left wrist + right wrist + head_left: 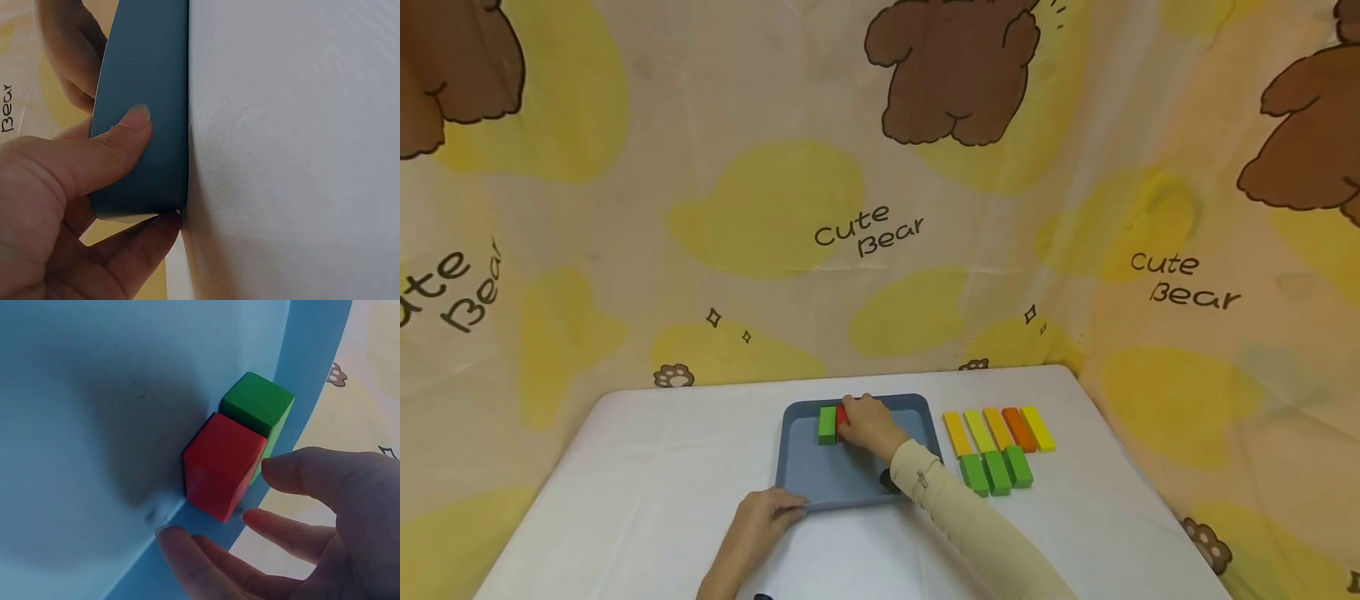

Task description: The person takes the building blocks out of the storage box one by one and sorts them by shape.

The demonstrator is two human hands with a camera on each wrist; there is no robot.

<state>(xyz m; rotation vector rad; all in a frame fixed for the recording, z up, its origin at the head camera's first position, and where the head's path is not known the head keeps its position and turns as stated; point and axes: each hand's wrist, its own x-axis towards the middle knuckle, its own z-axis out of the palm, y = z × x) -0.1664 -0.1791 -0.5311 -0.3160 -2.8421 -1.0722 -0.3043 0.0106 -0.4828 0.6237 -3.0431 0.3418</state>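
Observation:
A blue-grey tray point(842, 487) lies on the white table. Its near-left corner is held by my left hand point(767, 508). In the left wrist view the left thumb point(128, 140) lies against the tray's outer wall point(150, 62), with other fingers round the corner. Inside the tray, by its far wall, a red block point(219, 456) stands side by side with a green block point(259, 403). My right hand point(872, 427) is at the red block, thumb tip at its edge and fingers spread loosely about it.
Right of the tray, a row of long yellow, orange and lime blocks point(997, 429) lies on the table point(662, 467). Nearer stand three green blocks point(996, 472). A bear-print cloth point(760, 208) hangs behind and at the sides.

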